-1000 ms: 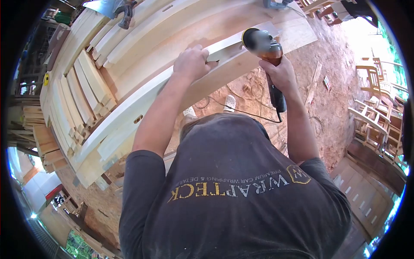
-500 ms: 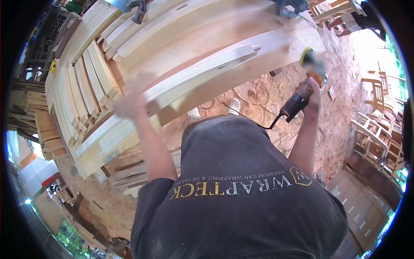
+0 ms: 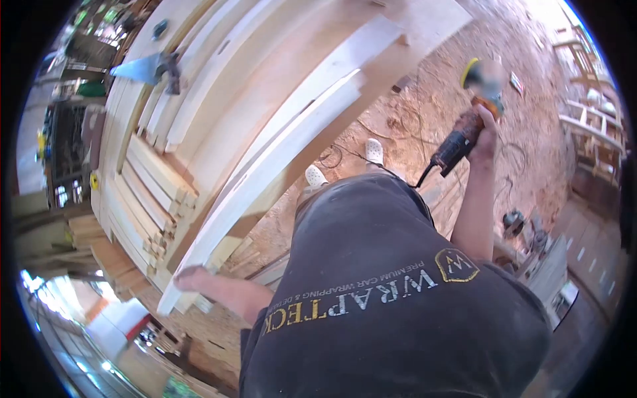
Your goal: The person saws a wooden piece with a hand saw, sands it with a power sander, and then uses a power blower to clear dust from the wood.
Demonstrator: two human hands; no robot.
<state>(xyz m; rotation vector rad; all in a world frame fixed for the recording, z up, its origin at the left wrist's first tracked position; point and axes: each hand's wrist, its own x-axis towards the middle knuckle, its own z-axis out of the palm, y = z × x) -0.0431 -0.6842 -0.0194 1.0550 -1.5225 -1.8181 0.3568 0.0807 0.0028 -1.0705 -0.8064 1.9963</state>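
My left hand (image 3: 192, 279) is closed on the near end of a long, pale, slightly curved board (image 3: 239, 196), which lies slanting along the edge of the workbench. Out to the right, my right hand (image 3: 487, 136) grips an angle grinder (image 3: 454, 150) by its dark body. Its orange and green head carries a yellow-rimmed disc (image 3: 470, 73), held up over the floor and apart from the board. The disc's face is blurred. A black cord runs from the grinder's rear towards my waist.
Short wooden pieces (image 3: 136, 199) lie stacked on the workbench (image 3: 272, 79) at left, with longer boards behind them. A dark power tool (image 3: 170, 73) sits near a blue cone-shaped thing (image 3: 136, 70). Wooden chairs (image 3: 600, 126) stand at right. Cords cross the dusty floor (image 3: 424, 113).
My left hand has moved down and left and now holds the board's end. The board has swung to a steeper slant. The view has turned; the grinder stays in my right hand.
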